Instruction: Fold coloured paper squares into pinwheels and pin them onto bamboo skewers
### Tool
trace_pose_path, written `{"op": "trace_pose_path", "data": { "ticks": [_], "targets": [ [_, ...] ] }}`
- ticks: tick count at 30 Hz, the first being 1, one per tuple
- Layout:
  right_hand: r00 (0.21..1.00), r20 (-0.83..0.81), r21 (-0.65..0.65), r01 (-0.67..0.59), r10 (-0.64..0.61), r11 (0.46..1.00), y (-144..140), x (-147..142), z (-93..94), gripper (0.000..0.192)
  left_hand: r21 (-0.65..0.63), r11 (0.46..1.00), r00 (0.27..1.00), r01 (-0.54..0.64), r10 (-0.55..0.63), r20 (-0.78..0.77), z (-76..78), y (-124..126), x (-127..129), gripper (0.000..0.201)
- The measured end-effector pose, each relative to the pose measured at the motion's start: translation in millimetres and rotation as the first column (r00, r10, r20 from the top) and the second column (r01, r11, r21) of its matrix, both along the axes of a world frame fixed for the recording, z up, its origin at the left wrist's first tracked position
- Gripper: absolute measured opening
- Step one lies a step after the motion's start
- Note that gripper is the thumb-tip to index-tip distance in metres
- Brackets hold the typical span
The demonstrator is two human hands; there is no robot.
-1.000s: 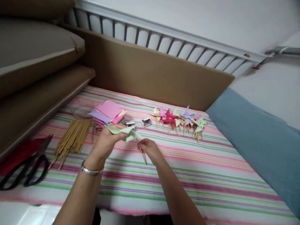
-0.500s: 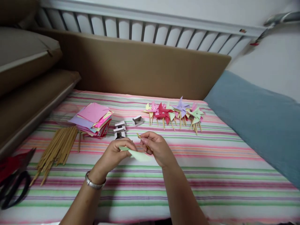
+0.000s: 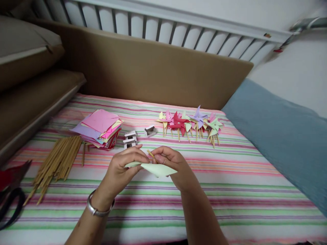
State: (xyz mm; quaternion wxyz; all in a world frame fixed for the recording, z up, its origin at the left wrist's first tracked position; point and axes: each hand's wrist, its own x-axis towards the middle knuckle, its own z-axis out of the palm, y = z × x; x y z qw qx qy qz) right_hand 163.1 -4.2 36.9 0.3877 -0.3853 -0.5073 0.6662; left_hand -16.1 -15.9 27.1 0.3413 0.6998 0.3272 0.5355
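Observation:
My left hand (image 3: 122,168) pinches one edge of a pale green paper pinwheel (image 3: 157,169) above the striped cloth. My right hand (image 3: 170,161) grips a thin wooden stick (image 3: 151,155) whose tip meets the paper between both hands; the rest of the stick is hidden in my fingers. A silver bracelet (image 3: 98,208) sits on my left wrist.
A row of finished pinwheels (image 3: 190,122) lies at the far middle. A stack of coloured paper squares (image 3: 98,127) and a bundle of sticks (image 3: 55,163) lie at the left, small white boxes (image 3: 130,139) beside them. Black scissors (image 3: 10,204) sit at the left edge. A blue cushion (image 3: 281,136) borders the right.
The hands have come closer together and turned the green pinwheel flat; the stick, earlier pointing down from the right hand, now points up toward the paper.

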Motion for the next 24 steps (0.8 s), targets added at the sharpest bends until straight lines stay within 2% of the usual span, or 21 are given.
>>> {"op": "trace_pose_path", "data": {
  "ticks": [8,10,12,14,16,20,22,24],
  "targets": [
    [0.998,0.065,0.068,-0.014,0.01,0.998,-6,-9,7.3,0.012,0.042,0.997,0.997,-0.072,0.073,-0.031,-2.0,-2,-7,0.013],
    [1.0,0.016,0.043,0.016,-0.016,0.999,-5,-10,4.6,0.012,0.043,0.996,0.997,-0.073,0.075,-0.027,-1.9,-3,-6,0.013],
    [0.992,-0.076,-0.01,0.104,-0.104,0.995,-1,-10,-0.1,0.014,0.038,0.997,0.998,-0.065,0.066,-0.021,-2.6,-2,-5,0.013],
    [0.95,-0.202,-0.081,0.226,-0.238,0.971,5,-6,-5.0,0.018,0.015,0.998,0.998,-0.059,0.059,-0.013,-5.8,0,-7,0.011],
    [0.87,-0.341,-0.157,0.32,-0.355,0.934,14,1,-9.8,0.021,-0.034,0.996,0.996,-0.084,0.084,0.008,-12.1,4,-11,0.008],
    [0.724,-0.509,-0.269,0.378,-0.464,0.886,29,14,-26.6,0.02,-0.177,0.971,0.973,-0.162,0.187,0.136,-28.6,13,-22,0.003],
    [0.72,-0.485,-0.285,0.407,-0.497,0.868,34,15,-41.8,0.018,-0.235,0.959,0.95,-0.161,0.215,0.227,-33.9,16,-28,0.004],
    [0.807,-0.286,-0.227,0.466,-0.516,0.855,38,14,-58.6,0.015,-0.272,0.952,0.924,-0.142,0.226,0.309,-35.8,18,-32,0.006]
  ]
}}
